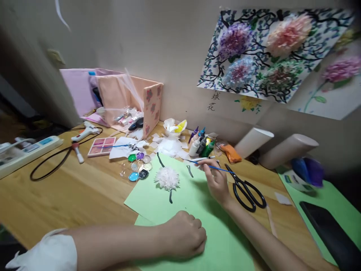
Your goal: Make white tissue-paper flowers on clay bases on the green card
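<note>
Soft indoor light falls brightest on the middle of the desk [107,203], while the wall [175,45] is a duller grey and the far left corner sinks into near-black. A faint, soft-edged shadow darkens the green paper [194,201] around the right hand [218,184]. The white flower [167,178] shows fairly crisply. Towards the edges, wide-angle stretch and blur set in, smearing the power strip [31,152] at left and the phone [329,226] at right.
</note>
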Tool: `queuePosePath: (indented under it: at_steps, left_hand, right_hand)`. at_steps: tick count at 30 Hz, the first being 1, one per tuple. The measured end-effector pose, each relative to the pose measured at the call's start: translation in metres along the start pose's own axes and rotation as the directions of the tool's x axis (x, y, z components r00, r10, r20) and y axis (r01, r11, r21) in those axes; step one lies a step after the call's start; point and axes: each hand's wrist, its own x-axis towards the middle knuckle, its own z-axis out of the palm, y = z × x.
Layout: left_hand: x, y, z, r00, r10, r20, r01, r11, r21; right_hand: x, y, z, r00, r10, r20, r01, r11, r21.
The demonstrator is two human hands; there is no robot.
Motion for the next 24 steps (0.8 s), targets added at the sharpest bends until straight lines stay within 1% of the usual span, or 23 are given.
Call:
queuePosePath:
  at_steps: [2,5,8,12,16,21,24]
  left_hand:
    - [-0.002,-0.001,-0.004,0.999,-0.001,0.04,0.002,1.0,-0.02]
    - [-0.004,-0.007,-0.008,0.994,0.05,0.092,-0.045,0.997,-0.061]
    - [-0.003,-0.017,-0.008,0.984,0.124,0.124,-0.11,0.987,-0.116]
    - [0.0,-0.027,-0.007,0.974,0.188,0.123,-0.159,0.964,-0.212]
    - [0.001,-0.029,-0.007,0.973,0.197,0.123,-0.158,0.949,-0.273]
    - [0.003,-0.028,-0.008,0.97,0.205,0.134,-0.16,0.945,-0.285]
    - [0.003,-0.029,-0.008,0.97,0.209,0.128,-0.165,0.943,-0.289]
  right_hand:
    - [-0.015,0.017,-0.009,0.995,0.087,-0.052,-0.09,0.995,-0.052]
    - [-0.029,0.029,-0.007,0.986,0.151,-0.066,-0.155,0.986,-0.063]
    - [-0.031,0.029,-0.001,0.989,0.147,-0.034,-0.15,0.984,-0.099]
    - [-0.03,0.027,0.0,0.993,0.121,-0.012,-0.122,0.983,-0.138]
    - [-0.032,0.029,-0.003,0.992,0.123,-0.031,-0.126,0.985,-0.116]
    - [-0.032,0.031,-0.003,0.985,0.172,-0.017,-0.173,0.978,-0.12]
    - [-0.031,0.032,-0.004,0.978,0.198,-0.057,-0.204,0.972,-0.12]
